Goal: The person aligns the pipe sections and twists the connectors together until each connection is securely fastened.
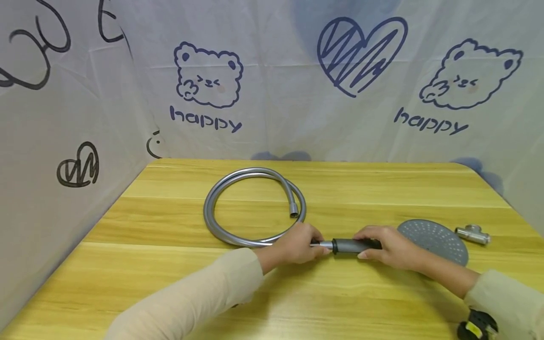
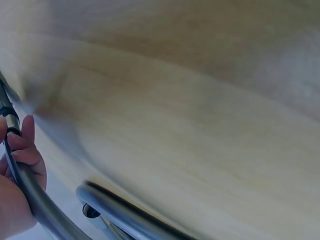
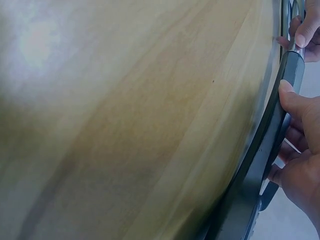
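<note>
A grey handheld shower head (image 1: 435,238) lies towards the right of the table in the head view, its round nozzle plate facing up. My right hand (image 1: 393,249) grips its handle, thumb on the near side and fingers across the far side. At the handle's left end, my left hand (image 1: 301,244) pinches the end of a silver-grey shower hose (image 1: 209,210), whose metal connector meets the handle. In the left wrist view the hose (image 2: 47,202) runs back under the palm. The hose's other end, a metal nut (image 1: 293,210), lies loose inside the coil.
A small metal T-shaped valve (image 1: 473,234) sits right of the shower head. The wooden table (image 1: 148,283) has a white cloth with drawings behind it and along its sides. A black strap device (image 1: 478,326) is near the right sleeve.
</note>
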{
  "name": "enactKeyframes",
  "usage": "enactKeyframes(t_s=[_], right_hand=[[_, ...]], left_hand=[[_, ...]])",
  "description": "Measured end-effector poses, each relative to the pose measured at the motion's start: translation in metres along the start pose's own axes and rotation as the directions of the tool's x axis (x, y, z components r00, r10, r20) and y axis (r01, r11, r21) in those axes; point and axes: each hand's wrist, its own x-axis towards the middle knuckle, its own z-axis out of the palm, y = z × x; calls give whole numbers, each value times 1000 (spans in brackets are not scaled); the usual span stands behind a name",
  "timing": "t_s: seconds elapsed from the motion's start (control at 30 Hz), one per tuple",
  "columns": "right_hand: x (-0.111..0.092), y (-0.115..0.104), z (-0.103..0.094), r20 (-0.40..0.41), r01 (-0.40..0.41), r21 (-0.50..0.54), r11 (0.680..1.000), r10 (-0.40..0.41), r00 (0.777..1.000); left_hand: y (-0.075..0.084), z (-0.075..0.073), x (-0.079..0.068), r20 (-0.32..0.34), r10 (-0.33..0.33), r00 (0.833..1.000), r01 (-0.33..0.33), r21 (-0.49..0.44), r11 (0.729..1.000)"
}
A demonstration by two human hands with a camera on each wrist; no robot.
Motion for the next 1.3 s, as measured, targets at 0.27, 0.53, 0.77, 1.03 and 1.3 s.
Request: enactKeyframes(t_s=[0.27,0.53,0.77,1.03,1.3], right_hand=[[2,0,0,4,6,3,1000,-6,1000],[2,-1,-1,2,1,-11,1000,-1,1000],[1,-2,0,-15,-13,-17,1000,13,1000],[0,-1,3,-24,-5,-19,1000,4,1000],[0,0,3,9,-13,-23,1000,13,1000]], left_hand=[[-2,1,-2,-55,29,998,-26,47,999],[-3,-1,-2,-28,6,1000,-6,-17,1000],[-3,-5,-1,20,30,999,-29,-92,995],[-2,-5,-2,66,45,997,-38,-94,995],[0,1,-3,22,-18,1000,18,-10,1000]])
